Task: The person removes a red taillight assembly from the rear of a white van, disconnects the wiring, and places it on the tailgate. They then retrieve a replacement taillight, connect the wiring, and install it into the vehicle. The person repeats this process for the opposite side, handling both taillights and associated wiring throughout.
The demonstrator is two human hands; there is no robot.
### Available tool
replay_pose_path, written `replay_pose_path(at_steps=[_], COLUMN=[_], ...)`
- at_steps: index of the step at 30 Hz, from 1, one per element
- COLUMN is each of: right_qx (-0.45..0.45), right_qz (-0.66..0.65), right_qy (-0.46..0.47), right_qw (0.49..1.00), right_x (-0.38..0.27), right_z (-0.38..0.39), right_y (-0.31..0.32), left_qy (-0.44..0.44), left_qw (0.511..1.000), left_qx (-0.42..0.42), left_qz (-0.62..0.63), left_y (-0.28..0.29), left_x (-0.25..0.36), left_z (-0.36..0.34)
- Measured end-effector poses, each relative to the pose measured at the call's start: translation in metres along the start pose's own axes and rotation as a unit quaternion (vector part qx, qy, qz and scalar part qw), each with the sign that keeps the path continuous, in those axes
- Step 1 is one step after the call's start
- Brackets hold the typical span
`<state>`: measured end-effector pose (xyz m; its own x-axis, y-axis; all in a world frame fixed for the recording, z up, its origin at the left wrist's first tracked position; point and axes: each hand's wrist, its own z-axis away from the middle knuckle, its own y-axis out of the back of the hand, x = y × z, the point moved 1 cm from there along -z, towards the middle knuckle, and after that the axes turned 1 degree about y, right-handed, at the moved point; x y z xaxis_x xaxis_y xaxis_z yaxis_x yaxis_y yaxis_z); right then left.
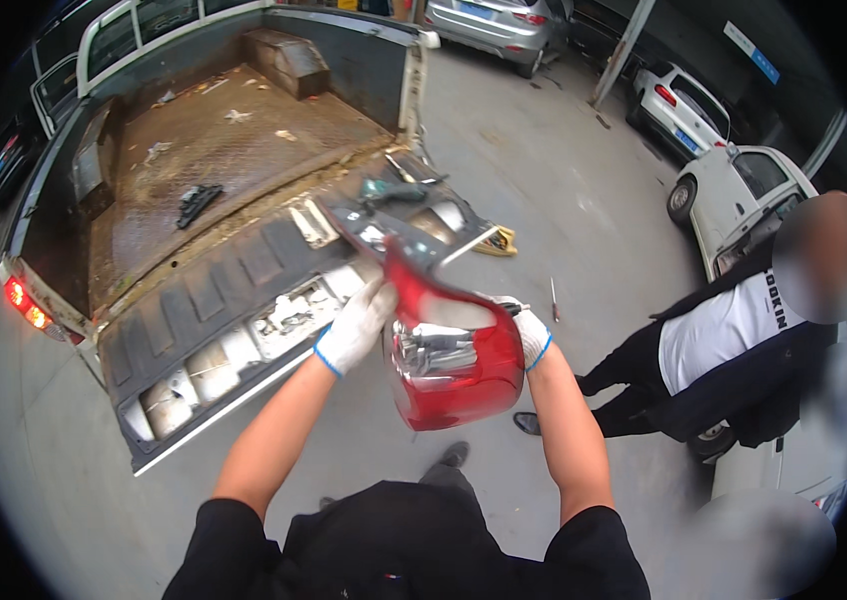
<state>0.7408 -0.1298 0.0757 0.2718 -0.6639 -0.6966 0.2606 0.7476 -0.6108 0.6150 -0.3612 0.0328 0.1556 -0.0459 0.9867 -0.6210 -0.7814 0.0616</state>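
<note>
1. Black shirt (384, 550) nearest the camera, six o'clock — one wearer, two bare forearms (279, 435) reaching toward centre.
2. One red tail lamp (464, 390) in hand, just off centre toward five o'clock, held up beside the lowered tailgate (184, 310).
3. Left hand (356, 330), white-gloved, grasps the lamp's edge at its ten o'clock; right hand (534, 335), gloved alike, clasps it at two. One small dark piece (512, 309) by the right fingers; blurred, kind unclear.
4. Handling, judged: glossy surface probably slick under cloth gloves — weight best shared evenly, palms on the sides, narrow upper end kept clear of the tailgate's metal. Slow turns; a hasty twist risks a scratch or drop.
5. Loose things: one green-bodied tool (394, 190) on the tailgate, half past eleven; one black part (199, 205) in the truck bed (314, 110), ten o'clock; one apparent screwdriver (556, 300) on the floor (544, 140), three; one yellow item (500, 241), two.
6. One lit lamp (29, 303), nine o'clock. One co-worker (714, 340), three. Toward one and two: one silver car (489, 28), one white car (692, 112), one white pickup (744, 190).
</note>
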Motion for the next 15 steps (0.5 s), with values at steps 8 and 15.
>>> replay_pose_path(at_steps=[8,15], right_qx=[0.070,0.144], right_qz=[0.236,0.128], right_qy=[0.068,0.086], right_qw=[0.967,0.977], right_x=[-0.120,-0.231], right_z=[0.031,0.017], right_y=[0.226,0.341], left_qy=[0.077,0.097], left_qw=[0.987,0.961], left_qx=[-0.142,-0.209], left_qz=[-0.004,-0.151], left_y=[-0.204,-0.327], left_x=[0.004,0.064], left_z=[-0.134,-0.238])
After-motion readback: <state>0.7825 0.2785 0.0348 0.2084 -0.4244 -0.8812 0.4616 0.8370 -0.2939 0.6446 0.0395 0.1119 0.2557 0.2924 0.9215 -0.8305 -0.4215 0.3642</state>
